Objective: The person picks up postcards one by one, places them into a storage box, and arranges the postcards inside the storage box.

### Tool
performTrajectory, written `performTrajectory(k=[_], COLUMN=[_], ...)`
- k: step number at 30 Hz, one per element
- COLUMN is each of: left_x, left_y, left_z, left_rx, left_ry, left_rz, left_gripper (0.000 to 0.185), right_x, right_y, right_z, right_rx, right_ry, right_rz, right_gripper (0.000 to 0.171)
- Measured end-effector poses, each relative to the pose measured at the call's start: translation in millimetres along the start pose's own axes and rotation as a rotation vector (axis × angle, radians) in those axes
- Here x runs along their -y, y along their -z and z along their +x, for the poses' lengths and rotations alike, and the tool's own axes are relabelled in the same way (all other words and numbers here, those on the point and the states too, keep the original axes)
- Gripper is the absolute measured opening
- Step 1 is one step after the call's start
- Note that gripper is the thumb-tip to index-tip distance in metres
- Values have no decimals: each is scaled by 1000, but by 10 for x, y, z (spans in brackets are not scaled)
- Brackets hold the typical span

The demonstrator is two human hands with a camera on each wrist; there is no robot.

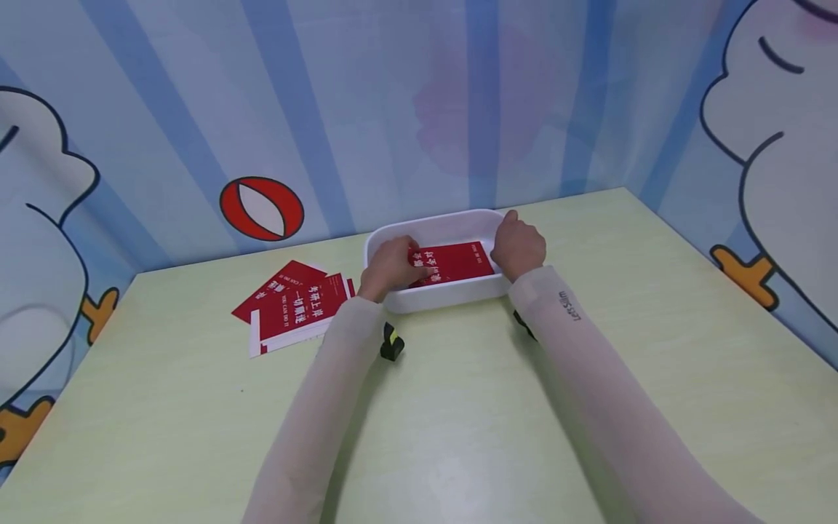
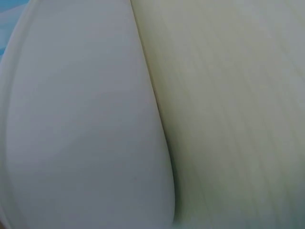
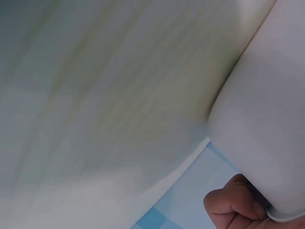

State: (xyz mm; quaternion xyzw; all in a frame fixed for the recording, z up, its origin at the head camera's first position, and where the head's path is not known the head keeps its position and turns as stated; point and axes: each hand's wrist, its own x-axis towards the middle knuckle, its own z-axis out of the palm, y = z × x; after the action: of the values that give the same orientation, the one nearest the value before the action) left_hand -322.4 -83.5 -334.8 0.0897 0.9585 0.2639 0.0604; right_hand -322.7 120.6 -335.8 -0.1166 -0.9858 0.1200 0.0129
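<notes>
A white plastic bin [image 1: 452,295] with rounded corners stands near the back edge of the table. Inside it lies a red card [image 1: 463,262] with white printed characters. My left hand [image 1: 390,267] reaches over the bin's left side and grips the card's left end, thumb on top; its other fingers are partly hidden. With curled fingers my right hand [image 1: 519,246] holds the bin's right rim. In the right wrist view the fingers [image 3: 231,198] bend around the bin's edge. The left wrist view shows the bin's outer wall [image 2: 86,119] and the table surface, no hand.
Left of the bin, several red cards [image 1: 304,306] with white edges lie overlapping on the pale table [image 1: 445,422]. A blue striped backdrop [image 1: 380,109] with cartoon figures rises right behind the table. A small black piece [image 1: 392,343] shows beneath the left wrist.
</notes>
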Motion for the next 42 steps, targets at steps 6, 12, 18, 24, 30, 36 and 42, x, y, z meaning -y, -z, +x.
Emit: performTrajectory(k=[6, 12, 18, 24, 30, 36, 42], left_x=[-26, -94, -158, -162, -101, -70, -69], left_y=[-22, -20, -38, -76, -84, -53, 10], left_z=[2, -5, 7, 17, 12, -1, -1], left_rx=[4, 21, 33, 31, 25, 43, 21], left_ry=[-7, -13, -14, -28, -19, 8, 24], left_rz=[-20, 15, 41, 66, 90, 89, 63], left_gripper=[66, 63, 61, 58, 58, 61, 59], right_x=[-30, -82, -141, -171, -130, -81, -15], right_y=[13, 51, 74, 45, 0, -8, 49], right_z=[4, -1, -6, -1, 17, 3, -10], right_rx=[-7, -8, -15, -11, -4, -13, -19], right_ry=[-10, -17, -23, -41, -30, -32, -32], right_rz=[2, 5, 13, 10, 1, 0, 22], right_gripper=[57, 55, 55, 57, 57, 56, 55])
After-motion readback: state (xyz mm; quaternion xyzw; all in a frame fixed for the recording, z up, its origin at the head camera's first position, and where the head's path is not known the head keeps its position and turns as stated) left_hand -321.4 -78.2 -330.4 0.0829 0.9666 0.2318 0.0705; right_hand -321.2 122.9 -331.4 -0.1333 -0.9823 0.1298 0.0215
